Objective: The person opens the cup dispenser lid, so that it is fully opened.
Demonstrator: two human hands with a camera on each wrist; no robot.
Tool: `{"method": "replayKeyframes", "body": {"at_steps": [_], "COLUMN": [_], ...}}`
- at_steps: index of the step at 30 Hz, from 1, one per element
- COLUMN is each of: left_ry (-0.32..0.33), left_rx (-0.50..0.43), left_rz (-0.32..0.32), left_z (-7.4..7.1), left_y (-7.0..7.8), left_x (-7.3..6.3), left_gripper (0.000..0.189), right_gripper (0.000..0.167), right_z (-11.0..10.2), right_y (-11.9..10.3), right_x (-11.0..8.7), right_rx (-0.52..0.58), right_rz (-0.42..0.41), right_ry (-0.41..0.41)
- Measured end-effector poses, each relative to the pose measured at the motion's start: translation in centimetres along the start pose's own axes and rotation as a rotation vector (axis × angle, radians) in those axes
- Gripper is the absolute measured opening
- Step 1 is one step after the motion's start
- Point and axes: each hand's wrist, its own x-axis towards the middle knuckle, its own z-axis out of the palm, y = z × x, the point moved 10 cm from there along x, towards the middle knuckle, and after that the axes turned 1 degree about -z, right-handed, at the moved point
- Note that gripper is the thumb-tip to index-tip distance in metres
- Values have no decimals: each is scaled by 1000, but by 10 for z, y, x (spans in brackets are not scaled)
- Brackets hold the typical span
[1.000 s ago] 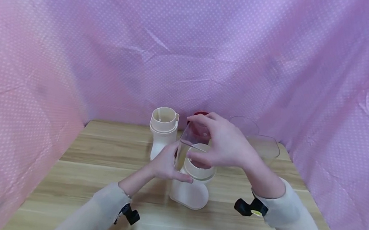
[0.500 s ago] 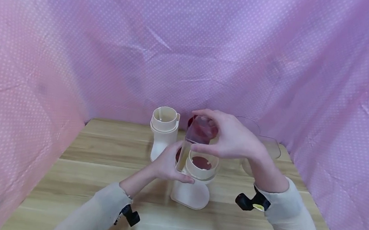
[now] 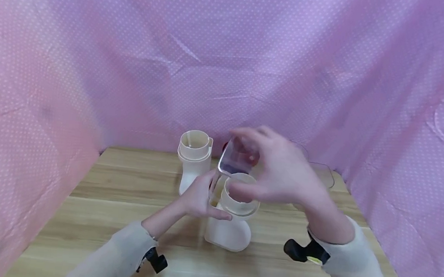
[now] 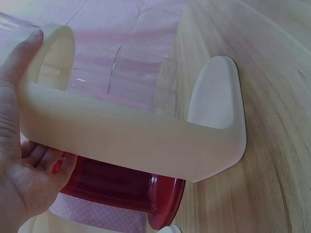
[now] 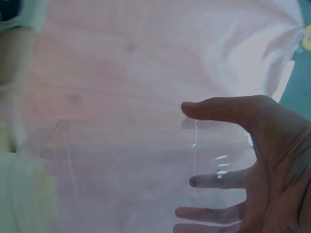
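In the head view, a cream stand with a round collar on top and a flat rounded base (image 3: 228,235) stands upright at mid-table. My left hand (image 3: 200,196) grips it near the collar, thumb on the rim and fingers curled behind the column (image 4: 116,133) in the left wrist view. A clear plastic container (image 3: 228,159) is held tilted just above the collar by my right hand (image 3: 283,173), which is blurred. The right wrist view has thumb and fingers (image 5: 218,180) spread around the clear wall, some fingers showing through it.
A second cream stand (image 3: 194,167) is upright behind to the left. A red stand (image 4: 116,184) is close behind the gripped one, mostly hidden in the head view. Clear containers (image 4: 141,77) sit at the back right. Pink dotted cloth (image 3: 229,68) walls the wooden table.
My right hand and the clear container rose slightly to the right, then came back down toward the collar. The left hand and the stand stay in place.
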Motion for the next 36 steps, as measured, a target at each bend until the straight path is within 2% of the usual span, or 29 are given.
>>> {"method": "replayKeyframes", "body": {"at_steps": [4,8,9,10,11,13,16,19,21,27,31,36], "left_ry": [-14,-97,-119,-136,-140,-113,-18,58,80,110,109,78], "left_rx": [7,-65,-68,-60,-39,37,158,249,290,339,339,331], "left_rz": [0,-27,-33,-33,-16,-7,-19,-69,-101,-142,-123,-70], "left_z": [-3,4,5,6,5,0,-7,-7,-4,2,2,2], "left_y": [0,-5,-5,-4,1,14,42,66,75,78,76,78], "left_x": [1,0,-1,-2,-2,-2,-2,1,4,8,7,7], "left_gripper": [112,113,117,111,115,122,126,123,119,96,84,80], "right_gripper": [95,88,85,82,78,74,69,69,69,80,89,93], "right_z": [-49,-74,-78,-82,-85,-93,-107,-122,-131,-137,-138,-139], "right_y": [-15,-1,6,13,21,38,69,101,120,162,186,208], "right_x": [-8,-14,-15,-16,-18,-20,-27,-35,-41,-52,-60,-69], "right_rx": [71,96,96,96,93,90,77,38,2,-59,-86,-117], "right_rz": [-69,11,37,61,85,133,223,322,377,512,578,627], "right_ry": [130,173,179,186,192,201,218,239,243,166,128,112]}}
